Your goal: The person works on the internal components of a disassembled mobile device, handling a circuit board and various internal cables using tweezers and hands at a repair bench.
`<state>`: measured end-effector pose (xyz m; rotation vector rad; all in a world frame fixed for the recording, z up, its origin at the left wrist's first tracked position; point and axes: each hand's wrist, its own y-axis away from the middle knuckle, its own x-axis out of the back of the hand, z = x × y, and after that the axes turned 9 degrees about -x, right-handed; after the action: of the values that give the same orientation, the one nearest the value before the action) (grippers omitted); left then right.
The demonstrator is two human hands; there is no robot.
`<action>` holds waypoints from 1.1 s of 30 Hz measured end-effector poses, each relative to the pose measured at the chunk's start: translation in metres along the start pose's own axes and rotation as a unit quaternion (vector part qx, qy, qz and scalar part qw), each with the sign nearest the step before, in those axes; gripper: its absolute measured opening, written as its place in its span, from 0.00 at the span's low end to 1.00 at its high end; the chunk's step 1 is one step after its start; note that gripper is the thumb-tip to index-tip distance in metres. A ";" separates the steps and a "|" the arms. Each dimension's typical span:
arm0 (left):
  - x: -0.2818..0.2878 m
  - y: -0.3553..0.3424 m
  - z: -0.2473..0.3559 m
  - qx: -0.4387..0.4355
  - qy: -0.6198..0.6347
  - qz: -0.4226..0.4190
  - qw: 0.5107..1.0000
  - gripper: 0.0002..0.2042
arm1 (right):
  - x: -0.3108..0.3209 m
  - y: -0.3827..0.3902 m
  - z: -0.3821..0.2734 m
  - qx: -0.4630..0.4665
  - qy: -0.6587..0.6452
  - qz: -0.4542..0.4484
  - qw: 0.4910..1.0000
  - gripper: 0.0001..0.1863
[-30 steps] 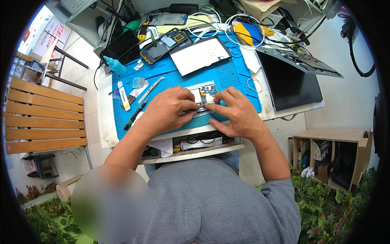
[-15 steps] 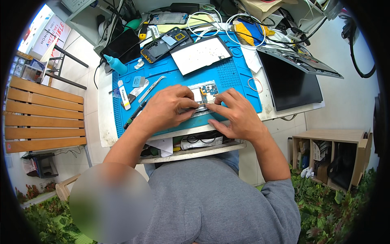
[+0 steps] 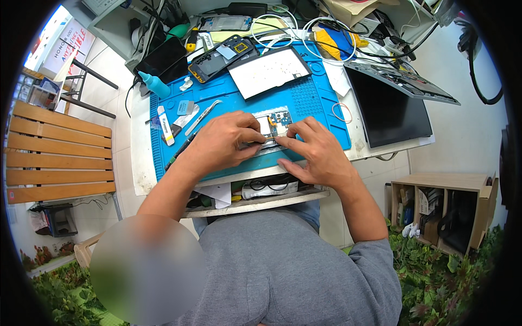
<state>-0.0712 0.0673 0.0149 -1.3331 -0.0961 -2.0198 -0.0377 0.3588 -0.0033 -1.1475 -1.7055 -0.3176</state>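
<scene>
An opened phone (image 3: 281, 120) lies on the blue repair mat (image 3: 228, 106), its inner board and a pale block showing. My left hand (image 3: 231, 140) is closed at the phone's left and near edge, fingertips on it; the thumb partly hides what lies between. My right hand (image 3: 315, 150) rests at the phone's right side, index fingertip touching its near part. The right thumb is stretched out apart from the index finger, with nothing seen between them. Left of my left hand lie tweezers (image 3: 203, 118) and a dark pen-like tool (image 3: 182, 150).
Beyond the phone sit a white-faced panel (image 3: 269, 73) and a dark phone frame (image 3: 223, 58). A blue bottle (image 3: 154, 85) stands at the mat's far left. An open laptop (image 3: 389, 111) is at the right. Cables (image 3: 326, 41) crowd the back. An open drawer (image 3: 255, 202) juts out below.
Both hands stay at the phone with only slight shifts of the fingers. The phone and tools keep their places.
</scene>
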 end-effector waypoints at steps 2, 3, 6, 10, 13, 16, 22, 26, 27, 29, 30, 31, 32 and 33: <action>0.001 -0.001 0.000 0.001 -0.001 -0.003 1.000 0.11 | -0.001 0.000 0.000 -0.004 0.001 0.000 1.000 0.22; 0.001 -0.001 0.001 0.004 -0.003 -0.006 1.000 0.11 | -0.001 0.000 -0.001 -0.004 0.000 0.000 1.000 0.22; 0.001 0.001 -0.001 0.007 -0.007 -0.008 1.000 0.11 | 0.001 -0.002 -0.002 0.000 0.004 -0.002 1.000 0.22; 0.001 0.001 0.000 0.001 -0.010 -0.005 1.000 0.10 | 0.002 -0.003 -0.002 0.005 -0.017 0.005 1.000 0.22; 0.001 0.002 0.002 0.003 -0.002 -0.003 1.000 0.10 | 0.005 -0.001 0.000 -0.003 -0.033 0.028 0.999 0.23; 0.004 0.004 0.005 0.034 0.032 0.034 0.998 0.11 | 0.009 0.003 0.005 -0.023 -0.026 0.050 0.998 0.24; -0.003 0.006 0.000 0.018 0.031 0.050 0.998 0.12 | 0.008 0.004 0.003 -0.026 -0.005 0.043 0.999 0.25; -0.006 0.006 0.000 0.009 0.026 0.040 0.999 0.11 | 0.005 0.001 0.000 -0.012 0.010 0.025 1.000 0.24; -0.005 0.005 0.001 0.011 0.017 0.030 0.999 0.11 | 0.005 0.000 0.000 -0.012 0.010 0.025 1.000 0.24; -0.004 0.004 0.001 0.010 0.016 0.027 0.999 0.11 | 0.004 -0.001 0.000 0.002 0.013 0.017 1.000 0.24; -0.004 0.004 0.002 0.009 0.014 0.025 1.000 0.11 | 0.003 0.000 0.000 0.003 0.013 0.017 1.000 0.24; -0.003 0.004 0.002 0.009 0.014 0.025 1.000 0.11 | 0.002 0.000 0.000 0.002 0.013 0.014 1.000 0.24; -0.002 0.003 0.003 0.007 0.010 0.021 1.000 0.11 | 0.001 0.000 -0.001 0.001 0.013 0.010 1.000 0.24; -0.003 0.002 0.003 0.004 0.005 0.015 1.000 0.10 | 0.001 0.001 0.000 0.001 0.012 0.010 1.000 0.24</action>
<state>-0.0671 0.0680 0.0133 -1.3107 -0.0792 -1.9990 -0.0368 0.3596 -0.0023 -1.1547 -1.6710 -0.3155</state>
